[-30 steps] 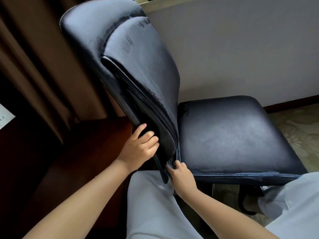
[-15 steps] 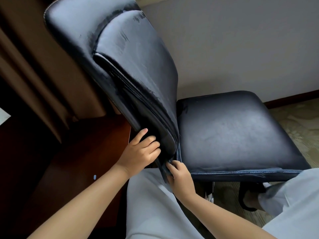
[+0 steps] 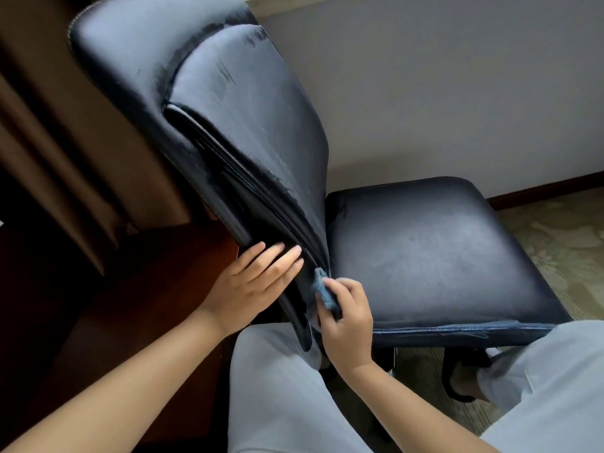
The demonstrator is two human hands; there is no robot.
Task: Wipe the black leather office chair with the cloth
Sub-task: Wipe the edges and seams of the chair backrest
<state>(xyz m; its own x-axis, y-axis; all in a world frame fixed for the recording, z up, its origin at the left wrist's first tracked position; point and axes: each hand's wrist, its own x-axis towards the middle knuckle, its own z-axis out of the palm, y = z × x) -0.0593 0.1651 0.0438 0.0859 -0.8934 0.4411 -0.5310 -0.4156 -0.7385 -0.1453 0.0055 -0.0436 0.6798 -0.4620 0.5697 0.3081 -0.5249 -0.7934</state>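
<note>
While the left hand (image 3: 251, 282) lies flat with straight fingers against the lower side edge of the chair back (image 3: 235, 125), the right hand (image 3: 346, 322) curls round a small blue cloth (image 3: 325, 292) and presses it to the same edge, just beside the left fingertips. The left fingers spread upward over the dark rim of the back, touching the leather and grasping nothing. The right thumb and fingers pinch the cloth so that only a bunched blue strip shows above the knuckles, its upper tip meeting the seam where the back comes down toward the seat (image 3: 425, 256). The black leather chair stands tilted in view, its back leaning to the left and its seat stretching to the right of both hands; pale streaks mark the leather on back and seat. The cloth sits between the two hands, low on the chair, near the joint of back and seat. Below the hands are the person's legs in light grey trousers (image 3: 277, 403). Brown curtains (image 3: 65, 158) hang on the left, and patterned carpet (image 3: 555, 256) shows on the right.
</note>
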